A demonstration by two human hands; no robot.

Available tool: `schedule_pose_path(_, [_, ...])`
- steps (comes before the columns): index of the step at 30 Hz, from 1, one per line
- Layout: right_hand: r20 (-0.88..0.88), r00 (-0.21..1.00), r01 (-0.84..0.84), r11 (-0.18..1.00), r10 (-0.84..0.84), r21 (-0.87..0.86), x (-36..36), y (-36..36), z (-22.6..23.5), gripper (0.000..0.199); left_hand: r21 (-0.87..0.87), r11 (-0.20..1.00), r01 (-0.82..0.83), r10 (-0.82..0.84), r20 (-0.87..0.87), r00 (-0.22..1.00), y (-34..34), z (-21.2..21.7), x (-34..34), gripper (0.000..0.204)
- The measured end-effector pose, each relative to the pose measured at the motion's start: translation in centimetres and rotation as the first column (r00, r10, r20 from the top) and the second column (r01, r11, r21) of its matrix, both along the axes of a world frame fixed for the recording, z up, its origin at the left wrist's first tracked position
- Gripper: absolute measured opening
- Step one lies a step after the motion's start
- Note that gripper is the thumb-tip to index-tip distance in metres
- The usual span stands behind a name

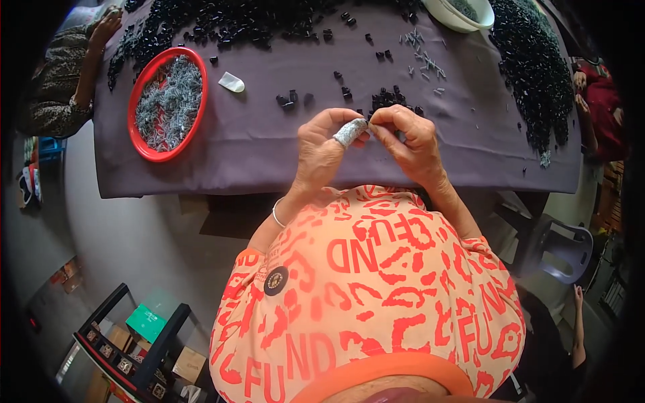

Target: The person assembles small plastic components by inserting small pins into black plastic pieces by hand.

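Note:
My left hand (317, 149) and my right hand (414, 142) meet fingertip to fingertip over the near side of the cloth-covered table. Both are closed in a pinch. A pale, silvery wrapping (350, 133) covers my left thumb. Whatever lies between the fingertips is tiny and dark, mostly hidden by the fingers. Just beyond my right hand is a small heap of shiny black pieces (388, 98). A few more black pieces (287, 101) lie loose beyond my left hand.
A red basin (132, 127) of small grey pins stands at left, near a white thimble-shaped piece (232, 82). Larger black piles (531, 80) lie far and right. Loose grey pins (430, 65) lie below a white bowl (453, 19). Other people's arms (87, 67) reach the table's sides.

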State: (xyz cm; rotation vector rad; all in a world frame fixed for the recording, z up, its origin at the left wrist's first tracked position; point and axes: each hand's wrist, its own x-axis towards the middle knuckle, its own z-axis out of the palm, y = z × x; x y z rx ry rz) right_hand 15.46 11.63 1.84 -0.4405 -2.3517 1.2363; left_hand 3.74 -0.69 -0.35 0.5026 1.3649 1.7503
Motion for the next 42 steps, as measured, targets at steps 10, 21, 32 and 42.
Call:
schedule_pose_path(10, [0.000, 0.999, 0.042, 0.996, -0.042, -0.079, 0.2, 0.2, -0.5, 0.013, 0.034, 0.998, 0.048, -0.053, 0.147, 0.988, 0.7, -1.2, -0.3, 0.014])
schedule_pose_path(21, [-0.099, 0.993, 0.065, 0.998, -0.066, -0.007, 0.5, -0.8, -2.5, 0.017, 0.129, 0.986, 0.107, -0.151, 0.406, 0.901, -0.4, -3.3, -0.2, 0.011])
schedule_pose_path(32, [0.136, 0.911, 0.328, 0.886, -0.388, 0.328, 4.7, 5.9, -4.3, 0.018, 0.197, 0.972, 0.132, -0.221, 0.554, 0.803, -0.5, -4.4, -0.7, 0.014])
schedule_pose_path(42, [0.033, 0.904, 0.418, 0.867, -0.426, -0.272, 5.0, 4.4, -3.5, 0.016, 0.124, 0.982, 0.142, -0.186, 0.506, 0.842, -0.6, -3.8, -0.5, 0.011])
